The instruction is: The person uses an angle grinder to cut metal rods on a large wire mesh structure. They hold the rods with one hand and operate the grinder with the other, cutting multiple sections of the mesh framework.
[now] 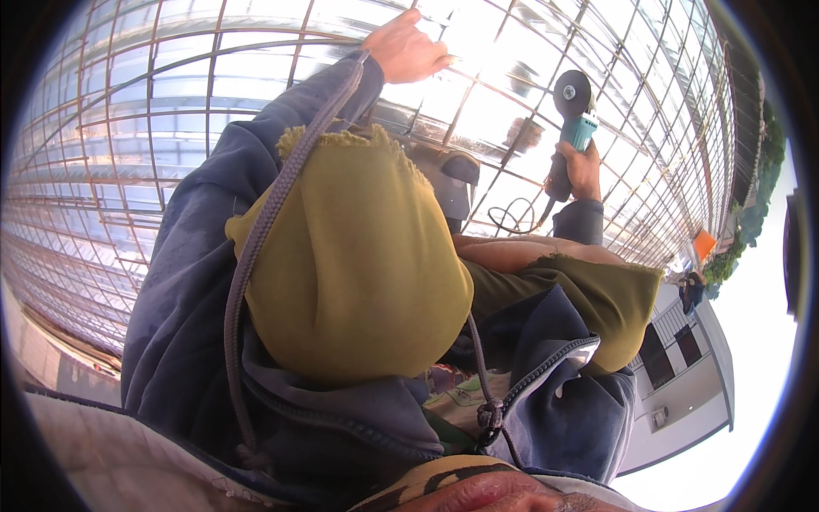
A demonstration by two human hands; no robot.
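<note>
My right hand [584, 173] is wrapped round the body of an angle grinder [578, 130]. The tool is teal and black, with a dark round disc [570, 101] at its far end, above the steel mesh. A thin cord [533, 229] trails from its near end in a loose loop. Farther up and left, my left hand [404, 49] reaches down to the rebar mesh [294, 64], fingers curled against the bars. What lies in those fingers is hidden by the hand. A long dark line, bar or cable, runs leftward from the left wrist.
Rebar grid spreads across bright, shiny sheeting. My shoe [459, 175] stands on it between my hands. Olive cloth [358, 264] covers my knees, and a jacket drawstring [271, 209] hangs in front. A grey-white building [687, 388], an orange object [704, 245] and greenery lie to the right.
</note>
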